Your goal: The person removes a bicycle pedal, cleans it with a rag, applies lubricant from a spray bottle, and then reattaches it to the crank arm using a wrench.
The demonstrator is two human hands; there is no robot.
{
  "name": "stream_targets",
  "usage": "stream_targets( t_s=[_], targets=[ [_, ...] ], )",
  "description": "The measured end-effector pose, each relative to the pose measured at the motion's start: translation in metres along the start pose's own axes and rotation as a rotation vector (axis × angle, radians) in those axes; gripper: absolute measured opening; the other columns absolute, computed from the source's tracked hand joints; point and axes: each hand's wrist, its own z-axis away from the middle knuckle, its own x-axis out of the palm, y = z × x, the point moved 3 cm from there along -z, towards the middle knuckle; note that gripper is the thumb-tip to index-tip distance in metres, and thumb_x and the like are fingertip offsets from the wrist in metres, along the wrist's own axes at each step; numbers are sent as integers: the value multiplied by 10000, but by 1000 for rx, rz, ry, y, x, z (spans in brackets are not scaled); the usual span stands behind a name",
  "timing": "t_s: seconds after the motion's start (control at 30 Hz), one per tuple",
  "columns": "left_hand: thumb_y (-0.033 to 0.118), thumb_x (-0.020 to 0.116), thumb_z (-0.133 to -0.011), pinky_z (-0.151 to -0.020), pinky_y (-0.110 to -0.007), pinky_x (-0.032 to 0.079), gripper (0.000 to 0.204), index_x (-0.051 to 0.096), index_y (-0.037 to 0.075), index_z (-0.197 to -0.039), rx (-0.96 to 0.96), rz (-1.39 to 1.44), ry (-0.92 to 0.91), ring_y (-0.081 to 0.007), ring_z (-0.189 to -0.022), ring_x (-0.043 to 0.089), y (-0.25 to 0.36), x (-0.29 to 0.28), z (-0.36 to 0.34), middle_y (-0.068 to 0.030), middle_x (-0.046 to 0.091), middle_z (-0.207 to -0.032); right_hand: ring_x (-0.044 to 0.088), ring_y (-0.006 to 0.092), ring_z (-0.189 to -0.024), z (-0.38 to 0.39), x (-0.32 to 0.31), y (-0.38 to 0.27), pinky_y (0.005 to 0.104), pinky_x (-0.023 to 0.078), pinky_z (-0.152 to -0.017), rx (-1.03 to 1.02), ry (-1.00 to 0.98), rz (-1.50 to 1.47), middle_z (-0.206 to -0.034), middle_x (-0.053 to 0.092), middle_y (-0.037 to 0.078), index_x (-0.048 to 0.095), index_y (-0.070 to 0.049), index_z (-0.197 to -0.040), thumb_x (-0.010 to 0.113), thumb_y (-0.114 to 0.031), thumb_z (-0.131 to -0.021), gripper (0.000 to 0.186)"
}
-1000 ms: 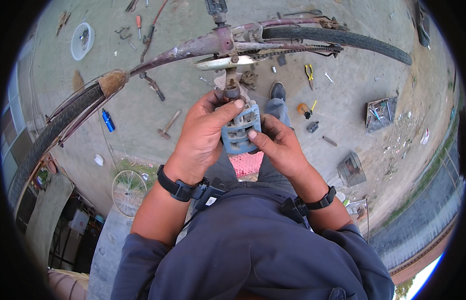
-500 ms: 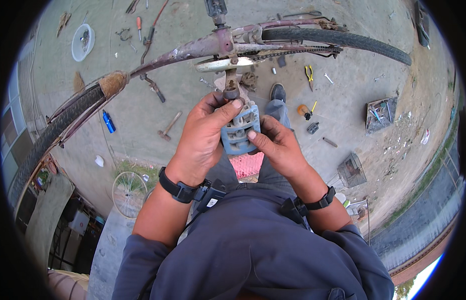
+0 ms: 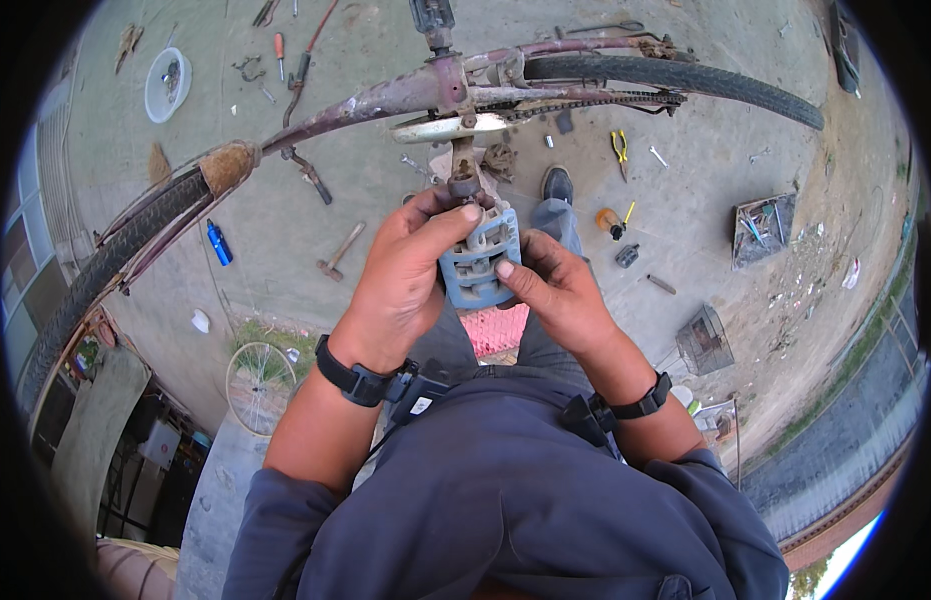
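Note:
Between my hands is a worn blue-grey bicycle pedal (image 3: 480, 262), held against the end of the crank arm (image 3: 463, 170). My left hand (image 3: 410, 255) pinches the pedal's inner end beside the crank eye, thumb on top. My right hand (image 3: 557, 283) grips the pedal's right side, its thumb pressed on the cage. The spindle is mostly hidden by my left fingers, so how far it sits in the crank cannot be told. The crank belongs to a rusty purple bicycle frame (image 3: 385, 97) lying across the view, with a chainring (image 3: 450, 128) behind it.
On the ground are a hammer (image 3: 340, 252), yellow pliers (image 3: 619, 155), a spanner (image 3: 657, 156), a blue bottle (image 3: 217, 243), a loose pedal (image 3: 626, 256) and a white bowl (image 3: 150, 95). A toolbox (image 3: 737, 238) and a wire basket (image 3: 705, 342) stand right. The front tyre (image 3: 80, 270) reaches far left.
Both hands keep the same hold. The pedal looks almost unmoved, with only a very slight shift of the whole view.

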Motion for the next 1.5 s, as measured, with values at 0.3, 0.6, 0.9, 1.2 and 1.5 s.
stream_targets(
  t_s=[0.3, 0.6, 0.9, 1.2, 1.5],
  targets=[
    [117, 586, -968, -913, -327, 529, 286, 588, -14, -1222, 48, -70, -43, -172, -997, 664, -2, -4, -8, -97, 686, -1100, 622, 97, -947, 0, 0, -1, 254, 517, -755, -14, 8, -7, -1117, 661, 52, 548, 2, -1317, 646, -236, -989, 417],
    [116, 648, -946, -878, -302, 518, 201, 643, -5, -1106, -16, 20, -52, -150, -952, 657, 3, -2, -3, -78, 695, -1028, 621, 96, -946, -1, -1, -2, 251, 515, -753, -21, -3, 6, -1111, 659, 53, 555, 7, -1304, 639, -234, -993, 402],
    [139, 606, -960, -918, -332, 516, 287, 585, -24, -1195, -4, -67, -34, -185, -1012, 656, 2, -1, -3, -106, 682, -1091, 618, 93, -941, -1, -2, -2, 250, 517, -758, -7, -4, 22, -1113, 656, 53, 548, 7, -1307, 644, -242, -990, 413],
    [118, 613, -958, -899, -316, 518, 240, 609, -18, -1156, 10, -30, -44, -169, -994, 656, 1, 1, -6, -90, 683, -1070, 627, 110, -953, -2, -3, -2, 267, 538, -770, -35, 14, 38, -1116, 654, 63, 543, 13, -1310, 635, -235, -994, 412],
    [126, 573, -957, -937, -332, 503, 272, 611, -20, -1184, -44, 20, -79, -180, -1025, 651, 1, 4, -3, -94, 680, -1106, 642, 118, -955, -2, -4, -1, 274, 554, -768, 44, 17, -46, -1112, 654, 62, 558, 14, -1269, 623, -220, -1000, 362]
  ],
)
